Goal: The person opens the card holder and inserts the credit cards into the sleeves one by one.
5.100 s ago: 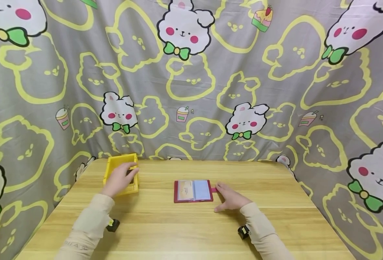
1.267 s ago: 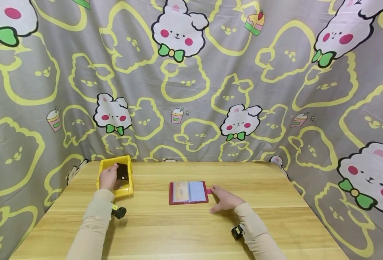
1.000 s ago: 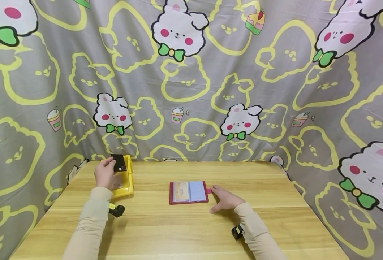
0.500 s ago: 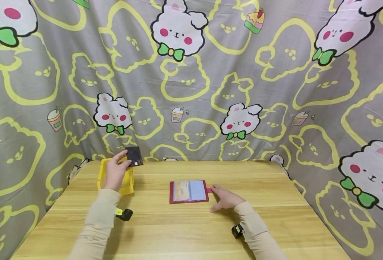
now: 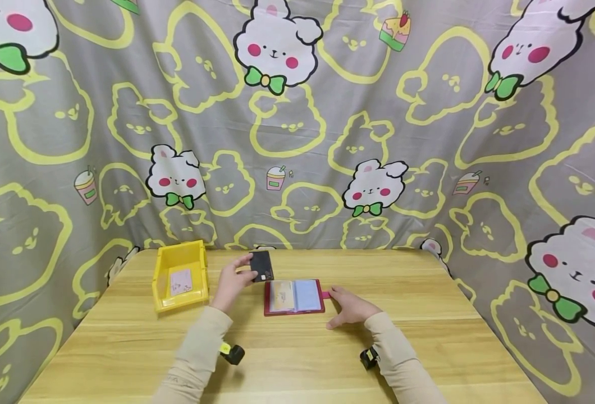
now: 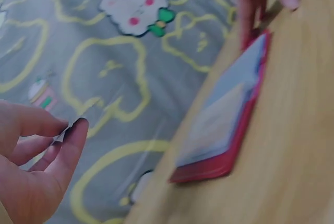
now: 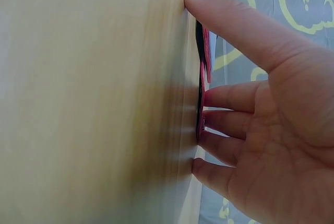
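Note:
My left hand (image 5: 233, 281) pinches a black card (image 5: 261, 266) by its left edge, thumb against fingers, held up just behind and left of the card holder. That red card holder (image 5: 267, 306) lies spread out on the table, with a yellowish card (image 5: 284, 295) in its left clear sleeve and a bluish clear sleeve (image 5: 307, 294) on the right. My right hand (image 5: 352, 307) rests on the table at its right side, fingertips on the pink strap (image 5: 326, 294). In the right wrist view the right hand's fingers (image 7: 224, 122) are spread and fairly straight, with the thumb apart.
A yellow bin (image 5: 181, 306) stands at the back left of the wooden table (image 5: 297, 359), with a pale pink card (image 5: 181, 281) inside. A patterned curtain (image 5: 297, 129) hangs behind the table and along both sides.
My left hand has lifted the black card out of the yellow bin and carried it right toward the card holder. The right hand has stayed by the strap.

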A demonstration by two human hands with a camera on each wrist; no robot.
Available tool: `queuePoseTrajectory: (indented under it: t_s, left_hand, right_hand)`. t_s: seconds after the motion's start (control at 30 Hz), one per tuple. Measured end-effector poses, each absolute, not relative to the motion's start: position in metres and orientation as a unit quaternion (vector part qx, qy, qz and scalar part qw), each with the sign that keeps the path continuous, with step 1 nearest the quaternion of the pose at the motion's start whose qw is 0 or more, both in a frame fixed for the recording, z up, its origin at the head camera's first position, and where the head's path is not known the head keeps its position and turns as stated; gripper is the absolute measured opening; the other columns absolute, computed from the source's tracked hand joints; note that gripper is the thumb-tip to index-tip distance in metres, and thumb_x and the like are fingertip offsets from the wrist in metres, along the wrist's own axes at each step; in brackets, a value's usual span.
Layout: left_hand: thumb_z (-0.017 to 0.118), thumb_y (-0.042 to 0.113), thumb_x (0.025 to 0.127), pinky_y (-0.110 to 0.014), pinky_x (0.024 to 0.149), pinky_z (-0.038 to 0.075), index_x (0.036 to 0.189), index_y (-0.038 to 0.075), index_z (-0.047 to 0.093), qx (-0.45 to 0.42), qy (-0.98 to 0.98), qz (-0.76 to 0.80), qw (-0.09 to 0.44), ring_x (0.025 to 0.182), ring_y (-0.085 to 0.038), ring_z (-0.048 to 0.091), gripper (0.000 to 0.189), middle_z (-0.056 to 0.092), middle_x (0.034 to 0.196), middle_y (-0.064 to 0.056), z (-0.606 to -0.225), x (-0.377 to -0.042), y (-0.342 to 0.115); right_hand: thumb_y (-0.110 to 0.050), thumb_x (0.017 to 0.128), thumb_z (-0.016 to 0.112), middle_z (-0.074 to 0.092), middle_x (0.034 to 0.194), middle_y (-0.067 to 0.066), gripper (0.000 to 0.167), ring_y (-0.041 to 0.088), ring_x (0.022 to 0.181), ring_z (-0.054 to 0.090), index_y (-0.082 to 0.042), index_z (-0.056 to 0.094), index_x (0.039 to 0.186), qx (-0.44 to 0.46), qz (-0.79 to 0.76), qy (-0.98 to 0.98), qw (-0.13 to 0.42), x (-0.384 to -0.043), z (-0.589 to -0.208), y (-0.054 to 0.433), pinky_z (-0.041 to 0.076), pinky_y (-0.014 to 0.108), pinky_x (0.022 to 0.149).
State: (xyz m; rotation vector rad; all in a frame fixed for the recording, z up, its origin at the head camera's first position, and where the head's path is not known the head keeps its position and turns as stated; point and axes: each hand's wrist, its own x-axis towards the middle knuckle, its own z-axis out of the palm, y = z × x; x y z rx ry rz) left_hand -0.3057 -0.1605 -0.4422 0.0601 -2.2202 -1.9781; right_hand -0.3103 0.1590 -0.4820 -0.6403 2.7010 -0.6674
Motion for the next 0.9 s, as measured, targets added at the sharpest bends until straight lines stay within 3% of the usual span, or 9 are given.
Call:
queuePoseTrajectory:
  t_s: [0.4,0.57,0.67,0.73,0.9]
  left_hand:
    - [0.066,-0.009,0.078,-0.031,0.064,0.060,0.131,-0.007,0.055,-0.015,-0.790,-0.613,0.020,0.076,-0.013,0.061,0.054,0.060,0.111,-0.025,-0.478,-0.310,-0.112]
    - [0.067,-0.007,0.080,-0.024,0.046,0.049,0.132,-0.005,0.056,-0.031,-0.825,-0.564,0.011,0.058,-0.012,0.058,0.054,0.062,0.107,-0.021,-0.485,-0.309,-0.106]
    - [0.066,-0.007,0.081,-0.021,0.042,0.041,0.133,-0.005,0.055,-0.034,-0.831,-0.554,0.005,0.054,-0.012,0.055,0.053,0.061,0.110,-0.022,-0.486,-0.309,-0.105]
    - [0.066,-0.008,0.081,-0.021,0.045,0.043,0.133,-0.006,0.055,-0.035,-0.834,-0.551,0.005,0.057,-0.012,0.055,0.053,0.061,0.111,-0.023,-0.486,-0.309,-0.104]
    - [0.069,-0.007,0.079,-0.025,0.059,0.051,0.131,-0.006,0.057,-0.041,-0.851,-0.524,0.014,0.082,-0.018,0.061,0.053,0.062,0.113,-0.022,-0.487,-0.310,-0.103]
  right_hand:
    - [-0.032,0.072,0.086,0.028,0.155,0.029,0.098,0.044,0.144,0.028,0.009,0.036,0.145,-0.223,-0.235,0.935,0.141,-0.310,-0.480,0.159,0.028,0.054,0.118]
    - [-0.031,0.072,0.086,0.029,0.155,0.029,0.098,0.044,0.144,0.028,0.009,0.036,0.145,-0.224,-0.235,0.935,0.141,-0.310,-0.480,0.159,0.027,0.053,0.118]
    - [-0.031,0.072,0.086,0.028,0.155,0.029,0.098,0.044,0.144,0.028,0.009,0.036,0.145,-0.223,-0.236,0.936,0.139,-0.310,-0.481,0.159,0.027,0.053,0.118]
    - [-0.031,0.071,0.087,0.028,0.155,0.029,0.098,0.044,0.144,0.028,0.009,0.036,0.145,-0.221,-0.238,0.935,0.140,-0.310,-0.481,0.159,0.027,0.053,0.118]
    - [-0.032,0.072,0.086,0.027,0.156,0.027,0.099,0.043,0.144,0.028,0.008,0.035,0.146,-0.214,-0.243,0.935,0.146,-0.310,-0.482,0.159,0.028,0.053,0.118]
